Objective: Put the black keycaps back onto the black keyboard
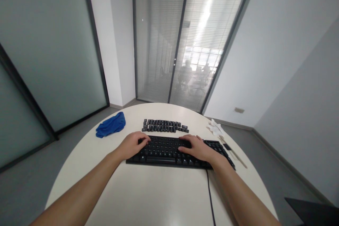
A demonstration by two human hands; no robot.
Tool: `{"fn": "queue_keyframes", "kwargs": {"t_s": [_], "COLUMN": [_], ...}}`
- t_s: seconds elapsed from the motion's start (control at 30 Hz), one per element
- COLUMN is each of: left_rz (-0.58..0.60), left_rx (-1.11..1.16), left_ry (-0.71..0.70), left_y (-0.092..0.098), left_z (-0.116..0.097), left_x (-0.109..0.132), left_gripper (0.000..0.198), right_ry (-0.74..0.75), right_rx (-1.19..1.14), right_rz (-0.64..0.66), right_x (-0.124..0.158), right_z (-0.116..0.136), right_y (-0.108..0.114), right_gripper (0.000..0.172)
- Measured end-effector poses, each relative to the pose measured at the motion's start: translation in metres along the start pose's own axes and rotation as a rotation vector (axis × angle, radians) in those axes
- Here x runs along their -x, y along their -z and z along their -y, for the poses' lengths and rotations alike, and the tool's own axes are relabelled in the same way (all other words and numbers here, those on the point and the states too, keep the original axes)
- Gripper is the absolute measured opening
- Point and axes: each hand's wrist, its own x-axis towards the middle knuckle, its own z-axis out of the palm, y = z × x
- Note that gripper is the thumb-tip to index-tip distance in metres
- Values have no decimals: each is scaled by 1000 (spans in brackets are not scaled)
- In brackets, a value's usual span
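Observation:
A black keyboard (164, 150) lies crosswise on the round white table. My left hand (133, 144) is closed over its left end, with the thumb and index finger close together near the upper left keys. The other fingers of that hand are mostly hidden. Over the right part of the keys rests my right hand (196, 146), thumb and index finger apart, nothing visible between them. Just behind the keyboard, loose black keycaps (165, 126) stand in rows.
A crumpled blue cloth (111, 125) lies at the table's (148, 197) back left. At the right are a crumpled white tissue (215, 128) and a thin pale stick (238, 157) with a dark part. The keyboard cable (210, 194) runs toward me. A dark flat object (312, 212) shows at lower right.

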Motion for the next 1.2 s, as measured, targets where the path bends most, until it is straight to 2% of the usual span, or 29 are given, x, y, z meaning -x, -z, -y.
{"fn": "queue_keyframes", "kwargs": {"t_s": [0.7, 1.1, 1.2], "left_rz": [-16, -9, -14], "left_rx": [-13, 0, -3], "left_ry": [-7, -6, -12], "left_y": [0, 0, 0], "left_z": [-2, 2, 3], "left_x": [0, 0, 0], "left_gripper": [22, 23, 23], "right_ry": [5, 155, 176], "right_rx": [55, 90, 88], "right_rz": [22, -64, -85], "right_x": [-3, 3, 1], "right_z": [0, -6, -5], "right_y": [-2, -5, -5], "right_gripper": [54, 50, 43]}}
